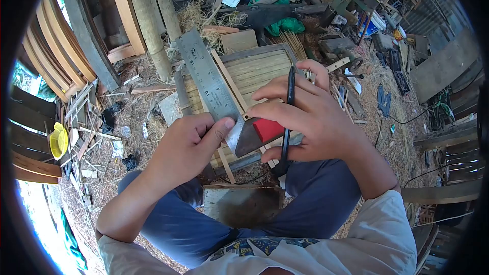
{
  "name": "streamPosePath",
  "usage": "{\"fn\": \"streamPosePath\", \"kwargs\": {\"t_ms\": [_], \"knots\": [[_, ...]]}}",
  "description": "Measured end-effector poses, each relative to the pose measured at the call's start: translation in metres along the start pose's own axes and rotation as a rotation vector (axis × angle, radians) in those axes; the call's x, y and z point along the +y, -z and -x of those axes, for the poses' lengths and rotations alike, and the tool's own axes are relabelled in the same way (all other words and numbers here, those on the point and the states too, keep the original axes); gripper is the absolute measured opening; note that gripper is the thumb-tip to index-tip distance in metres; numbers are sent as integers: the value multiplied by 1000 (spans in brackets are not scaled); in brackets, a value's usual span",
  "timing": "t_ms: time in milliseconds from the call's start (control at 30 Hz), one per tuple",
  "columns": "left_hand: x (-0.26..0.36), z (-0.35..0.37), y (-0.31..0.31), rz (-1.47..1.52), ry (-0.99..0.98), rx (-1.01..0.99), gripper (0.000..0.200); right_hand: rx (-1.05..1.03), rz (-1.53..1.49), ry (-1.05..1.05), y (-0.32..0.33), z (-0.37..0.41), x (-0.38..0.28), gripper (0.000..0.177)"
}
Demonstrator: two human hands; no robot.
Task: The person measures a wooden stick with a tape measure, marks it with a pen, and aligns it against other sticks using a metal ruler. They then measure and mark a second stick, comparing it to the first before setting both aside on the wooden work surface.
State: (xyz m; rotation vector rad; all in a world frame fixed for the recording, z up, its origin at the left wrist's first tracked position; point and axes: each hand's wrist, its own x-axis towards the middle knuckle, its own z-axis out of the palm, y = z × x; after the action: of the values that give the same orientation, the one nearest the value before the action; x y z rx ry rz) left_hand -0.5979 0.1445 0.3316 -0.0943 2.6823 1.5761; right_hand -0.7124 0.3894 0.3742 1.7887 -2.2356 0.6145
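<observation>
My left hand (186,142) pinches the metal blade of a try square (206,79) near its corner, with the thumb on top. Numbers and graduations mark the blade, which slants up to the left. The square's stock looks dark, with a red part (267,130) beside my right fingers. A narrow wooden strip (227,82) lies along the blade's right edge. My right hand (310,117) is closed round a black pen (291,89), held roughly upright between fingers and thumb. Its index fingertip rests at the strip's lower end. The palm side is hidden.
Beneath the hands lies a slatted wooden panel (254,74) in a frame. Curved timbers (89,30) stand at the left, near a yellow bowl (58,141). Offcuts and shavings litter the ground. A cable (407,122) and a dark cloth (384,101) lie at the right.
</observation>
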Motion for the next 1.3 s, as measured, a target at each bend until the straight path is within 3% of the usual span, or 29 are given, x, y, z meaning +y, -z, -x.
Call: {"fn": "streamPosePath", "kwargs": {"t_ms": [167,333,500,633,800,1300], "knots": [[7,2,-1,-42,12,-16,46,148,-94,69,-2,4,9,65],[8,5,-6,-59,81,-38,46,319,-656,-61,-18,9,4,67],[18,6,-7,-82,111,-77,46,292,-606,8,-19,7,2,38],[22,7,-5,-107,84,-101,45,201,-524,71,-9,4,5,30],[20,7,-6,-108,83,-101,44,266,-534,-110,-16,5,-6,18],[24,7,-7,-155,87,-106,41,262,-435,-92,-20,4,-6,20]]}}
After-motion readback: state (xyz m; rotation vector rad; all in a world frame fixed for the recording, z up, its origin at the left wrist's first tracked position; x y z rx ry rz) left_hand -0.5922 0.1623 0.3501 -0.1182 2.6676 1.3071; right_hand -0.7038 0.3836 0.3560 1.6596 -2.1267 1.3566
